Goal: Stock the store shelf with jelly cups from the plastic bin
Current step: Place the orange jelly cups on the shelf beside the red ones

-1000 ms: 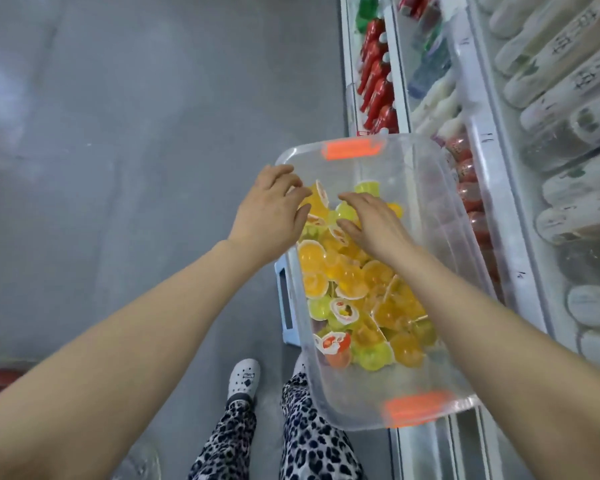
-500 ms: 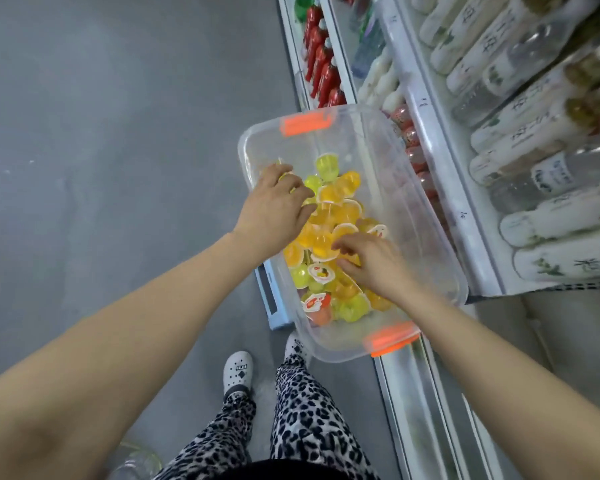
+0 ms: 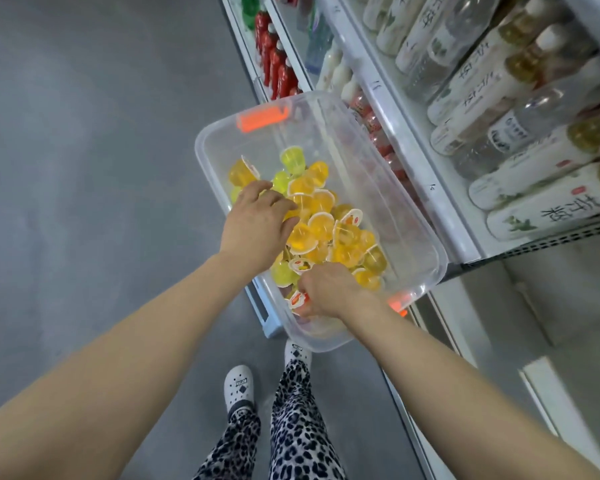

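Leftmost, smooth grey floor (image 3: 84, 168) fills that side of the frame. Just left of centre, the left hand (image 3: 257, 230) lies palm-down over small translucent yellow, orange and green jelly cups (image 3: 326, 233). Its fingers (image 3: 278, 202) are bent and slightly spread, tips touching glossy orange domes; whether they close round one cannot be told. All the cups are heaped inside the clear, round-cornered plastic bin (image 3: 388, 188) with orange clip handles (image 3: 262, 118), at centre frame. Lower, at the bin's near end, the right hand (image 3: 331, 294) has its fingers curled tight round a jelly cup with a red-and-white lid (image 3: 297, 300). Right of the bin runs the white metal store shelf (image 3: 409, 143), with rows of white-labelled cylindrical bottles (image 3: 534, 161) in the upper right.
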Demonstrator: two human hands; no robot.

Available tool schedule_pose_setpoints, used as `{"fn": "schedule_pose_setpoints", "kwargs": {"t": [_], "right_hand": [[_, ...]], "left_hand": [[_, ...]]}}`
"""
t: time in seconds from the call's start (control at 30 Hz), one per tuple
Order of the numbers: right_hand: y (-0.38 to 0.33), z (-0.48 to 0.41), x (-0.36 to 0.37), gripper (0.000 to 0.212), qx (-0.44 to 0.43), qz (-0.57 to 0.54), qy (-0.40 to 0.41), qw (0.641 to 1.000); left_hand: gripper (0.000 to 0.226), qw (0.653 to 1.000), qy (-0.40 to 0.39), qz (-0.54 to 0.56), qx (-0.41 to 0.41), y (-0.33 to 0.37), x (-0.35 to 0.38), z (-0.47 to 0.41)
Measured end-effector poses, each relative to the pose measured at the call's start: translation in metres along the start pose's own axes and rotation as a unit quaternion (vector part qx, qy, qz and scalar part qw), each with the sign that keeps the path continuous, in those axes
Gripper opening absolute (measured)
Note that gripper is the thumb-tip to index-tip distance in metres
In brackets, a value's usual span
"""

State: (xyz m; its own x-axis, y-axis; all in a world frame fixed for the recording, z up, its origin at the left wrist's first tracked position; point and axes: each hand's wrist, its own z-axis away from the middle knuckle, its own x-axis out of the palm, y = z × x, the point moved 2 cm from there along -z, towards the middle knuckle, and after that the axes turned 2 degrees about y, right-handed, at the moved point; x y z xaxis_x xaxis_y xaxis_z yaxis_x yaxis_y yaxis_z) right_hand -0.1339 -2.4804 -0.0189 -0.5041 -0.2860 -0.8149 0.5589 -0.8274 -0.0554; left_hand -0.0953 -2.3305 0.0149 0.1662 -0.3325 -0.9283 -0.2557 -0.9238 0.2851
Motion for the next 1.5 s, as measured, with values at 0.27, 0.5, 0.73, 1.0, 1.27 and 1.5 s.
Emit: {"fn": "schedule_pose_setpoints", "kwargs": {"t": [0.27, 0.5, 0.73, 1.0, 1.27, 1.5], "right_hand": [[0.036, 0.021, -0.021, 0.035, 0.05, -0.202, 0.068, 0.976], [0.102, 0.037, -0.055, 0.026, 0.156, -0.253, 0.237, 0.925], [0.089, 0.01, -0.042, 0.029, 0.198, -0.299, 0.256, 0.898], [0.088, 0.019, -0.033, 0.025, 0.235, -0.375, 0.281, 0.852], [0.061, 0.045, -0.014, 0.043, 0.335, -0.313, 0.319, 0.83], [0.041, 0.049, -0.014, 0.043, 0.378, -0.261, 0.36, 0.812]], "left_hand": [[0.029, 1.0, -0.028, -0.01, 0.0, 0.0, -0.003, -0.002], [0.036, 0.996, -0.085, -0.034, -0.003, 0.002, -0.001, -0.006], [0.047, 0.984, -0.174, -0.044, -0.015, -0.002, -0.001, -0.029], [0.05, 0.952, -0.295, -0.06, 0.063, -0.01, 0.03, -0.084], [0.067, 0.916, -0.354, -0.071, 0.172, -0.012, 0.052, -0.104], [0.055, 0.921, -0.32, -0.026, 0.22, -0.014, 0.055, -0.096]]}}
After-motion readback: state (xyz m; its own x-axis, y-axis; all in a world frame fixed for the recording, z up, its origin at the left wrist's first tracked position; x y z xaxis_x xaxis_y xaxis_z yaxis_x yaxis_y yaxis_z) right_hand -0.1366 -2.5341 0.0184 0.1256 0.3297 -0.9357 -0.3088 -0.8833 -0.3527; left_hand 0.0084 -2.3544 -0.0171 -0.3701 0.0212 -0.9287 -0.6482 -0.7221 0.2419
